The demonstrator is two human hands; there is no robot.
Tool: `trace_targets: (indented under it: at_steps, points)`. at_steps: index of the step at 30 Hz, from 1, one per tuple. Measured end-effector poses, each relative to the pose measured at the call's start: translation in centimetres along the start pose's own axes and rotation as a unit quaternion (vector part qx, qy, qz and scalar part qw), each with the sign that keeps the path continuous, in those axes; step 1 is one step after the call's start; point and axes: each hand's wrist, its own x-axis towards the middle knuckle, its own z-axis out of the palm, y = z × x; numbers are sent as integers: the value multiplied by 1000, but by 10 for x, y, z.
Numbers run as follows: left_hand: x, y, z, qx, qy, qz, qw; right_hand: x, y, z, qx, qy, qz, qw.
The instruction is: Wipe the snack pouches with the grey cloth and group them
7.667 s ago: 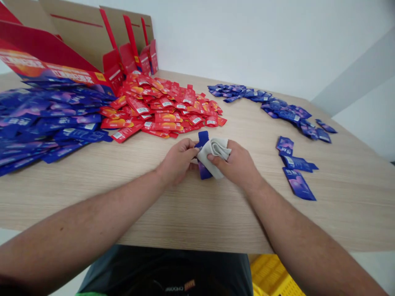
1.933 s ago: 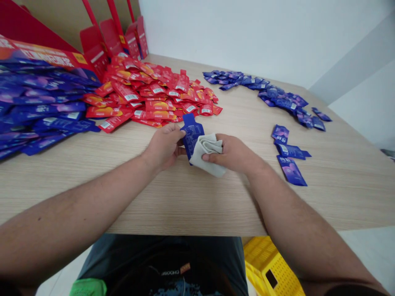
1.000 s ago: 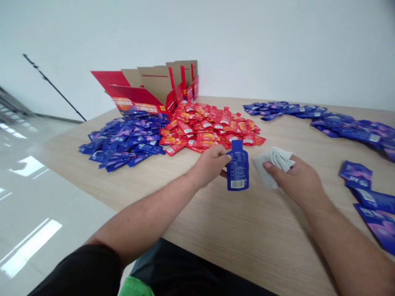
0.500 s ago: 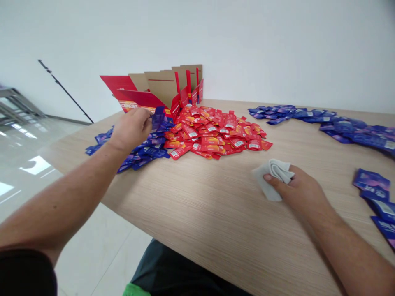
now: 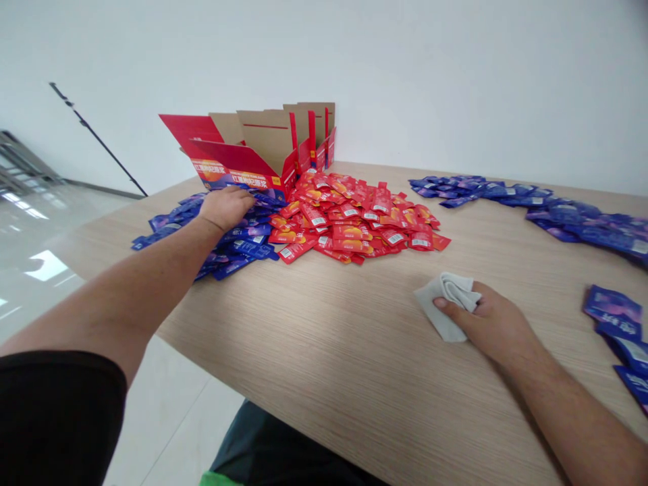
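My left hand point(image 5: 229, 206) rests on the far part of a pile of blue sachets point(image 5: 237, 248) at the left. Its fingers are curled down together, and their tips and anything between them are hidden. Beside it, to the right, lies a heap of red sachets point(image 5: 354, 223). My right hand point(image 5: 489, 314) holds a folded whitish cloth point(image 5: 445, 307) pinched between thumb and fingers, over the table's right half.
Open red cardboard boxes point(image 5: 248, 162) stand in a row behind the piles. Overlapping blue sachets point(image 5: 572, 212) form a line along the back right of the wooden table point(image 5: 329, 337). More blue sachets point(image 5: 615, 310) lie at the right edge. A thin black pole point(image 5: 101, 142) leans by the wall.
My left hand, which held up a blue sachet, has lowered onto the blue pile. My right hand still grips the cloth, slightly lower in view. The view has shifted a little.
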Motion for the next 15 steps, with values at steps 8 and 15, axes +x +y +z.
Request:
trace_targets:
  at_steps: [8,15]
  points:
    - [-9,35,-13,68,64,-21,995,-1,-4,1,-10,0,-27,1000]
    - [-36,161,-21,-66,79,51,993,-6,-15,-1,-22,2,-65,998]
